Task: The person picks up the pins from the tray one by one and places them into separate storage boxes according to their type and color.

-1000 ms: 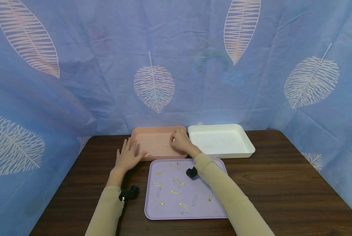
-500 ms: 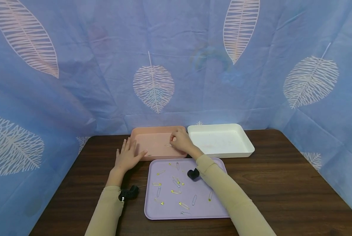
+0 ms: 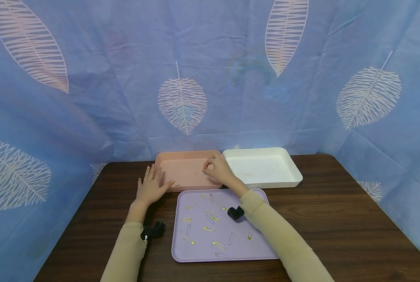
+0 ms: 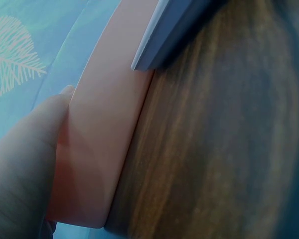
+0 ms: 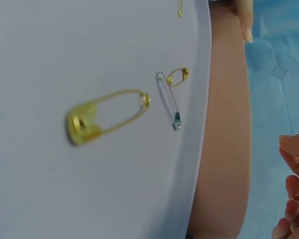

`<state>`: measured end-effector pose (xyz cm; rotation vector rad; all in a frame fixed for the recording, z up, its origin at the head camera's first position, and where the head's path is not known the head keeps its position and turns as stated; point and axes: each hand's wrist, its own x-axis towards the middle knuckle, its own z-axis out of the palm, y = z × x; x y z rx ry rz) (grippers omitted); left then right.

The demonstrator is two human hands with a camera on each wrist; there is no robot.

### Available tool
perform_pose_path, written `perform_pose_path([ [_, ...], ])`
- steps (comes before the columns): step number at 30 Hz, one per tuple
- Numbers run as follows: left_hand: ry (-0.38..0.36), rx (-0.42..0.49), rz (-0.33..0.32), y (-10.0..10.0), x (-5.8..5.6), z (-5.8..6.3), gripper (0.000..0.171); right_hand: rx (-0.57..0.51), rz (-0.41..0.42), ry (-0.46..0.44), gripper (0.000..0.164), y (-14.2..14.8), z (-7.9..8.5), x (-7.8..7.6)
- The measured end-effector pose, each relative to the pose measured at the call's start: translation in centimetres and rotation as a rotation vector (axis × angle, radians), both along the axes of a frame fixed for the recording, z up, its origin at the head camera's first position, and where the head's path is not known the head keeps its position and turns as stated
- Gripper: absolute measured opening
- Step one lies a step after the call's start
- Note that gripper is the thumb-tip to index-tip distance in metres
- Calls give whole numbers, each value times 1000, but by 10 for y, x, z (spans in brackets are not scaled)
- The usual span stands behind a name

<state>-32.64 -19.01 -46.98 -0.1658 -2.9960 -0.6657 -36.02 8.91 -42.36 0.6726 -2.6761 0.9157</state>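
Observation:
My left hand point(image 3: 151, 190) lies with spread, straight fingers on the left end of a pink tray point(image 3: 176, 183); its thumb point(image 4: 32, 134) touches the tray's side in the left wrist view. Over the right part of that tray, my right hand point(image 3: 217, 169) has its thumb and index fingertips close together and the other fingers curled. A thin silver safety pin point(image 3: 200, 173) lies in the tray just below those fingertips. In the right wrist view only the curled fingertips point(image 5: 291, 142) show at the edge, and no pin is visible between them.
In front stands a lilac tray point(image 3: 181, 256) with several yellow and silver safety pins point(image 3: 218, 245) scattered on it. A white tray point(image 3: 266, 166) adjoins the pink one on the right. Wrist cameras stick out from both sleeves, above a dark wooden table point(image 3: 336, 219).
The right wrist and sleeve have shifted slightly right and down, while the fingertips stay over the pink tray. More of the silver safety pin beneath them shows. The left hand holds still.

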Motion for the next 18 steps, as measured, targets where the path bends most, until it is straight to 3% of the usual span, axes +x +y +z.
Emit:
perform_pose_path([
  [8, 10, 5, 4, 0, -1, 0, 94, -53, 4, -6, 8, 8, 6, 17],
  [18, 3, 7, 3, -1, -2, -2, 94, -100, -19, -64, 6, 24, 1, 33],
])
